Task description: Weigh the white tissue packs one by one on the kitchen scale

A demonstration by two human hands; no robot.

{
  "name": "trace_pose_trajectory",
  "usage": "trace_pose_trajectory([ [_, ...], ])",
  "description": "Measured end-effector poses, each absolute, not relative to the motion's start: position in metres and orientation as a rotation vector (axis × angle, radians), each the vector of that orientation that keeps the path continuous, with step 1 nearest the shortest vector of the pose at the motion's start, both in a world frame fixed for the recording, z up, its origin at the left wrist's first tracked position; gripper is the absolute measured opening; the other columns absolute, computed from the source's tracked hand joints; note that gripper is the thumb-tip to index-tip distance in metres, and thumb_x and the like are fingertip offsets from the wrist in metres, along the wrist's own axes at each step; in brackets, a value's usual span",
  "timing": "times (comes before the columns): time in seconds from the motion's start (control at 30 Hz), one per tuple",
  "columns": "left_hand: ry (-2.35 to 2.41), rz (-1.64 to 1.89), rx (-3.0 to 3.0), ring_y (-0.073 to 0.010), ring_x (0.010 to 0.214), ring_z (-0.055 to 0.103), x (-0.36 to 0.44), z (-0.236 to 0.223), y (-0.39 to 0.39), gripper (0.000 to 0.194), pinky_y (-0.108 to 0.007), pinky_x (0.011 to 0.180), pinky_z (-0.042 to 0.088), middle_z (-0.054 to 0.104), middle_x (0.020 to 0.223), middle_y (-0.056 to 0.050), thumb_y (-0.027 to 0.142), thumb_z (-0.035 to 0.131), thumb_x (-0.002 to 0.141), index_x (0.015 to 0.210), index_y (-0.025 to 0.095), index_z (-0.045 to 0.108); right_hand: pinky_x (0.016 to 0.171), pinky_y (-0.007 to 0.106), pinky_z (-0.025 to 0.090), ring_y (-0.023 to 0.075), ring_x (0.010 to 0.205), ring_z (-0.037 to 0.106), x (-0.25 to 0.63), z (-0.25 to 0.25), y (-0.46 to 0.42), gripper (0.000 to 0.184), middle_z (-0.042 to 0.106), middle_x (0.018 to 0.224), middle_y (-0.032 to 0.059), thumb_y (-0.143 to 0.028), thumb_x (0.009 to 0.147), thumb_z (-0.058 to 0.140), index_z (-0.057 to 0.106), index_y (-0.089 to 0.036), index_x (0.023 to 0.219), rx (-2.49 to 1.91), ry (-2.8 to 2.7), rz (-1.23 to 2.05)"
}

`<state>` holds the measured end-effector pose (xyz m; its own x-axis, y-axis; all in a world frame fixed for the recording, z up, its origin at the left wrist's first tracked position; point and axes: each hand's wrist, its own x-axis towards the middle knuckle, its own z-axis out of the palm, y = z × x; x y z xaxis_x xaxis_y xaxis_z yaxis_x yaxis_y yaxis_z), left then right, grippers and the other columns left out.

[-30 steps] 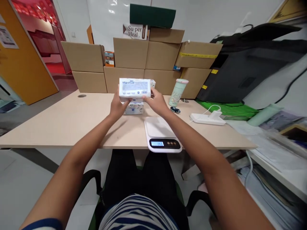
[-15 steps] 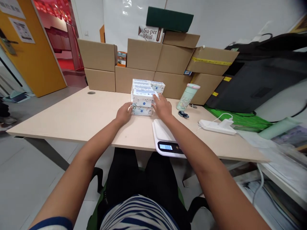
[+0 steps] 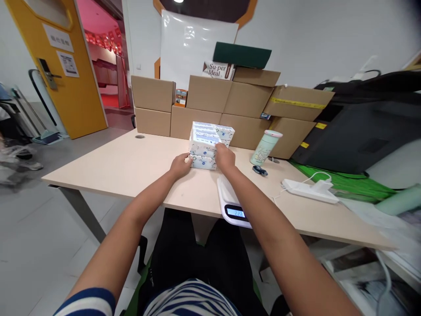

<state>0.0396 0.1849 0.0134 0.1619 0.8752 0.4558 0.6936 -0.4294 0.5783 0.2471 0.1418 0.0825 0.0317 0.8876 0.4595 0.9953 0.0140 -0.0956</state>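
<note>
A stack of white soft-pack tissues (image 3: 204, 149) with small printed patterns stands on the table, in at least two layers. My left hand (image 3: 180, 166) presses against its left side near the lower front pack, with the fingertips at the corner. From the right, my right hand (image 3: 225, 158) holds the upper front pack's right side with curled fingers, partly hidden behind the hand. Just below my right wrist lies a white kitchen scale (image 3: 226, 197) with a lit display, partly covered by my right forearm.
Cardboard boxes (image 3: 195, 116) line the table's back edge. To the right stand a pale green tumbler (image 3: 266, 147), a small dark object (image 3: 259, 170) and a white power strip (image 3: 309, 191) with a cable. The table's front edge (image 3: 138, 196) runs before my lap.
The view has shifted, so everything sits lower and further right. My right hand has gone from spread fingers on the upper pack's corner to curled fingers at its side. The scale's digits differ.
</note>
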Motion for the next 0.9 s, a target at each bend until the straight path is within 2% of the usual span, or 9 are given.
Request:
trace_pose_trajectory([
  [0.13,1.505,1.144,2.234,-0.0298,0.145,0.061,0.043,0.014,0.178,0.051,-0.043,0.121,0.051,0.065,0.157,-0.011,0.036,0.052,0.104,0.150,0.018,0.062,0.099,0.042,0.059,0.0298,0.127,0.068,0.247,0.089,0.143,0.060,0.061,0.158,0.0168,0.002,0.091,0.045,0.062,-0.017,0.146,-1.909,-1.939,-0.422],
  [0.23,1.499,1.122,2.304,-0.0332,0.151,0.054,0.047,0.013,0.174,0.059,-0.048,0.123,0.048,0.056,0.164,-0.016,0.031,0.059,0.099,0.155,0.016,0.054,0.109,0.048,0.054,0.0332,0.145,0.056,0.249,0.093,0.147,0.059,0.059,0.159,0.0193,0.002,0.088,0.048,0.065,-0.016,0.141,-1.858,-1.946,-0.470],
  [0.37,1.631,1.086,2.309,-0.0388,0.147,0.056,0.053,0.012,0.173,0.058,-0.056,0.121,0.049,0.056,0.162,-0.021,0.033,0.057,0.100,0.154,0.015,0.050,0.122,0.055,0.044,0.0341,0.163,0.034,0.259,0.095,0.156,0.058,0.039,0.176,0.0134,0.001,0.085,0.048,0.070,-0.019,0.135,-1.808,-1.944,-0.485],
  [0.47,1.670,1.115,2.284,-0.0396,0.154,0.049,0.055,0.011,0.175,0.063,-0.057,0.126,0.044,0.048,0.167,-0.023,0.035,0.055,0.101,0.158,0.013,0.043,0.121,0.060,0.044,0.0358,0.163,0.033,0.272,0.098,0.168,0.058,0.034,0.179,0.0071,-0.003,0.085,0.048,0.071,-0.024,0.134,-1.721,-1.947,-0.468],
  [0.57,1.590,1.132,2.304,-0.0370,0.159,0.043,0.056,0.009,0.180,0.067,-0.055,0.129,0.041,0.042,0.172,-0.020,0.035,0.056,0.100,0.162,0.016,0.038,0.118,0.066,0.045,0.0376,0.161,0.035,0.288,0.104,0.191,0.062,0.034,0.179,0.0024,-0.009,0.090,0.047,0.065,-0.030,0.146,-1.613,-1.904,-0.488],
  [0.67,1.557,1.109,2.277,-0.0345,0.159,0.042,0.057,0.008,0.185,0.069,-0.053,0.129,0.041,0.044,0.170,-0.017,0.033,0.062,0.097,0.161,0.019,0.038,0.118,0.064,0.046,0.0382,0.158,0.039,0.310,0.114,0.225,0.059,0.032,0.178,0.0070,-0.015,0.096,0.045,0.059,-0.029,0.152,-1.617,-1.730,-0.486],
  [0.77,1.583,1.089,2.201,-0.0341,0.160,0.040,0.057,0.006,0.190,0.074,-0.051,0.131,0.040,0.043,0.169,-0.019,0.031,0.069,0.093,0.159,0.017,0.038,0.121,0.061,0.043,0.0385,0.156,0.042,0.332,0.120,0.262,0.057,0.035,0.175,0.0162,-0.017,0.096,0.049,0.056,-0.019,0.153,-1.704,-1.631,-0.416],
  [0.9,1.547,1.099,2.172,-0.0347,0.159,0.043,0.057,0.005,0.191,0.079,-0.052,0.130,0.041,0.044,0.169,-0.020,0.030,0.075,0.088,0.158,0.018,0.040,0.125,0.061,0.037,0.0430,0.158,0.038,0.347,0.121,0.305,0.074,0.035,0.173,0.0248,-0.022,0.088,0.065,0.047,-0.011,0.159,-1.889,-1.697,-0.264],
])
